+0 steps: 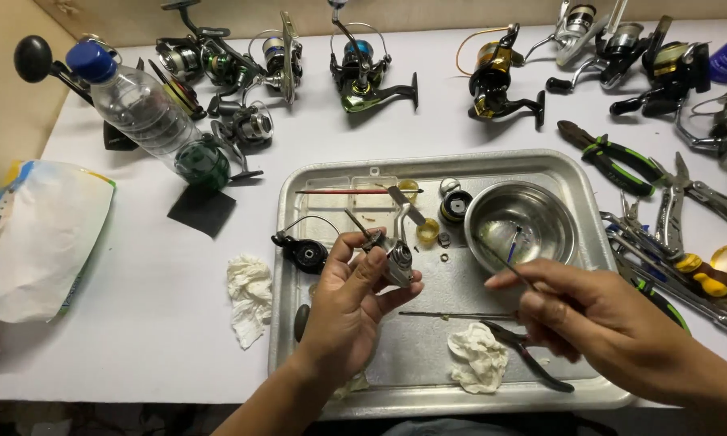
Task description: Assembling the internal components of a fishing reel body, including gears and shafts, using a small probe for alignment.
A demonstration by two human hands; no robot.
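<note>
1. Hands first: the left hand is gripping a small silver reel body, fingers curled around it, and is holding it up over the middle of the metal tray.
2. The right hand is pinching a thin pick between thumb and fingertips. The pick is pointing up and left, toward the reel body, but its tip is stopping short of it, near the edge of the steel bowl.
3. The bowl is sitting in the right half of the tray. Just left of it, a small black-and-yellow spool and a yellow cap are sitting close together.
4. A thin red stick is lying across the top of the tray, and a crumpled tissue is sitting near the front edge, with dark pliers just beside it, partly under the right hand.
5. A black handle piece is hanging over the tray's left rim, and another crumpled tissue is lying on the white table just outside it.
6. Farther back, a plastic bottle with a blue cap is lying on its side at left, and a row of fishing reels is lining the far edge.
7. Green-handled pliers and a pile of other tools are sitting right of the tray.
</note>
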